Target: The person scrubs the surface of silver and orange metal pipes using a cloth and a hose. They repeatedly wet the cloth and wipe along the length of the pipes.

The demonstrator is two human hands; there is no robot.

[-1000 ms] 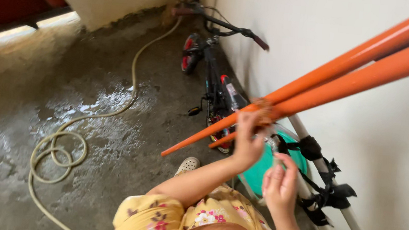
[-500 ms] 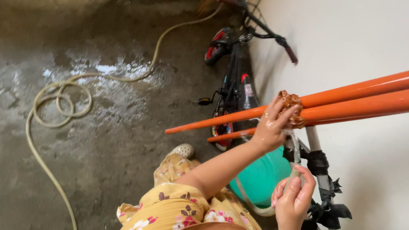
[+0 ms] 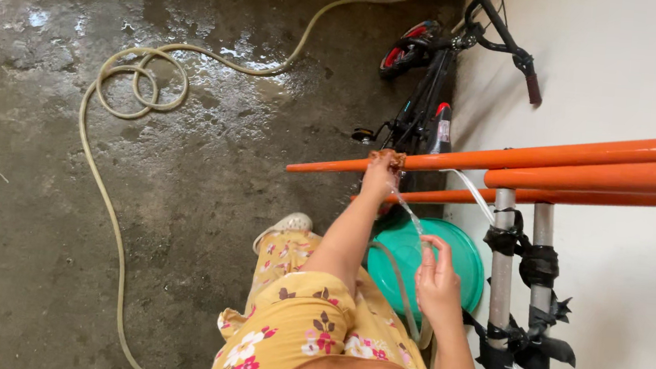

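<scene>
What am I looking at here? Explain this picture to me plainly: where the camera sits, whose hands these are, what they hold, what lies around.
There is no machine here. The camera is worn on a person's head and looks down, so you see their own arms and flowered yellow clothing from above.

The left hand presses a brownish scrub pad against the nearest orange pole. The right hand holds the end of a thin hose, and a stream of water runs from it toward the pad.

Several orange poles rest on grey posts bound with black straps. Below stands a green basin. On the wet concrete floor lies a coiled hose, and a small bicycle leans by the white wall.
</scene>
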